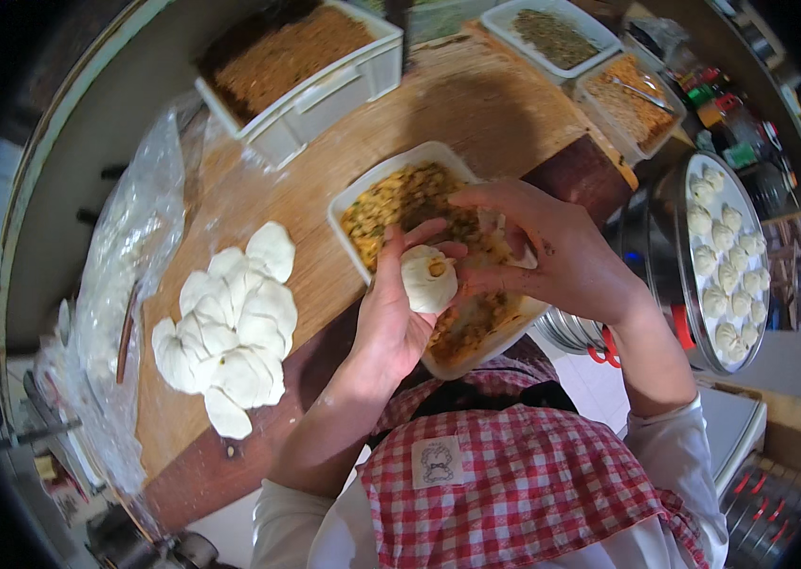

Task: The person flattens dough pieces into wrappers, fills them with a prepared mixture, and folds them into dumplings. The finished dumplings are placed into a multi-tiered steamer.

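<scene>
In the cupped fingers of my left hand sits a round white dough bun. Its top is gathered, with a small gap that shows orange-brown filling. My right hand arches just right of the bun, fingers spread and thumb tip close to the dough. Something pale and flat shows beneath its fingers; I cannot tell whether the hand holds it. Under both hands is a white plastic tub of chopped yellow-green filling. Left of it, a heap of flat dough wrappers lies overlapping on the wooden board.
A deep white bin of brown filling stands at the back. Two more tubs, one of dark greens and one of orange filling, sit back right. Pleated buns fill a round steamer tray at right. Clear plastic sheeting covers the left edge.
</scene>
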Motion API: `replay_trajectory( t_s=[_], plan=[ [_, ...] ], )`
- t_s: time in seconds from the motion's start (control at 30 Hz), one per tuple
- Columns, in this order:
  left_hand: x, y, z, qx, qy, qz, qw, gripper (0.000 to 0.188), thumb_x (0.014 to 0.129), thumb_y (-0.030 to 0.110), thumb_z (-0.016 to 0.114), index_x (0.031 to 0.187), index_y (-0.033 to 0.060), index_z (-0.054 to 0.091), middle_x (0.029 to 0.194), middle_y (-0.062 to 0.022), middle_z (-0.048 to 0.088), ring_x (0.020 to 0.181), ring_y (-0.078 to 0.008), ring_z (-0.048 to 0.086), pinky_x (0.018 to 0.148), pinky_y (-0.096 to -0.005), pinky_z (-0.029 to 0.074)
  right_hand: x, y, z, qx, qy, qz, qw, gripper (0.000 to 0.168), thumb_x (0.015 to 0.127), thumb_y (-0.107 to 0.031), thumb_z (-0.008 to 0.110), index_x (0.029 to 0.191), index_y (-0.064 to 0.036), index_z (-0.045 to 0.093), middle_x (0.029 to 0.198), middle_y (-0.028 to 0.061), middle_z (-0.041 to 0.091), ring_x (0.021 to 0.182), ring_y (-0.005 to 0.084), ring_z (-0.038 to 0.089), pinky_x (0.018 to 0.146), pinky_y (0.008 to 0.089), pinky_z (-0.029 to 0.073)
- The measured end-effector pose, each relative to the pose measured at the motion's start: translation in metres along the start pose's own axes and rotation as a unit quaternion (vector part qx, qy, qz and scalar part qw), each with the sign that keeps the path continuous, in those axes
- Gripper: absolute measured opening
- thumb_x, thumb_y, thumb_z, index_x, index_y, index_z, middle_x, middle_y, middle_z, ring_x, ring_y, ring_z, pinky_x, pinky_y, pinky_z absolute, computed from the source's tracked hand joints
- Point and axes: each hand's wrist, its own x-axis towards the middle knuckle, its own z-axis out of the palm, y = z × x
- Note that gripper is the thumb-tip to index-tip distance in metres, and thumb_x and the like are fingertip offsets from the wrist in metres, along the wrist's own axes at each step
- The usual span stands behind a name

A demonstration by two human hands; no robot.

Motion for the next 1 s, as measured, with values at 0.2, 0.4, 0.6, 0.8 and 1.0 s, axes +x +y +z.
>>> replay_trajectory(
  t_s=[0.2, 0.4, 0.6, 0.8, 1.0],
  plan=[
    [0.041, -0.044, 0.075, -0.006, -0.01, -0.106, 0.994, 0.069, 0.097, 0.065, 0.029, 0.147, 0.0173, 0.034, 0.146, -0.0076, 0.044, 0.138, -0.0273, 0.037, 0.112, -0.0503, 0.031, -0.054, 0.046, -0.039, -0.115, -0.046, -0.019, 0.992, 0.052, 0.078, -0.025, 0.071, 0.124, -0.014, 0.052, 0.115, 0.011, 0.054, 0.093, 0.0354, 0.062, 0.073, 0.0429, 0.051],
    [0.064, -0.073, 0.116, 0.083, -0.03, -0.048, 0.995, 0.06, 0.1, 0.057, 0.036, 0.136, 0.0092, 0.044, 0.118, -0.0126, 0.06, 0.102, -0.0256, 0.06, 0.085, -0.0386, 0.051, -0.133, 0.14, -0.189, -0.082, 0.127, 0.048, 0.987, 0.051, 0.079, -0.024, 0.074, 0.124, -0.009, 0.055, 0.118, 0.0137, 0.057, 0.11, 0.0321, 0.059, 0.091, 0.0382, 0.048],
    [0.066, -0.087, 0.092, 0.104, 0.06, -0.014, 0.993, 0.046, 0.1, 0.048, 0.043, 0.12, 0.0082, 0.056, 0.094, -0.0027, 0.064, 0.081, -0.016, 0.059, 0.07, -0.0298, 0.047, -0.218, 0.317, -0.343, -0.302, 0.246, 0.378, 0.84, 0.059, 0.075, -0.036, 0.076, 0.124, -0.009, 0.058, 0.118, 0.0154, 0.061, 0.108, 0.0321, 0.061, 0.092, 0.04, 0.049],
    [0.055, -0.099, 0.111, 0.114, 0.137, 0.009, 0.984, 0.037, 0.1, 0.045, 0.046, 0.107, 0.0119, 0.06, 0.089, 0.0015, 0.061, 0.077, -0.013, 0.058, 0.067, -0.0269, 0.044, -0.257, 0.464, -0.383, -0.297, 0.107, 0.563, 0.764, 0.068, 0.072, -0.04, 0.075, 0.128, -0.006, 0.058, 0.126, 0.017, 0.061, 0.115, 0.0326, 0.06, 0.097, 0.0419, 0.049],
    [0.016, -0.079, 0.085, 0.118, 0.225, 0.119, 0.96, 0.041, 0.101, 0.045, 0.044, 0.119, 0.0096, 0.056, 0.096, -0.0008, 0.061, 0.082, -0.0147, 0.056, 0.07, -0.0289, 0.044, -0.235, 0.452, -0.425, -0.352, 0.162, 0.466, 0.796, 0.096, 0.072, -0.063, 0.073, 0.144, -0.009, 0.042, 0.14, 0.0205, 0.051, 0.125, 0.0372, 0.052, 0.104, 0.0449, 0.042]
  ],
)
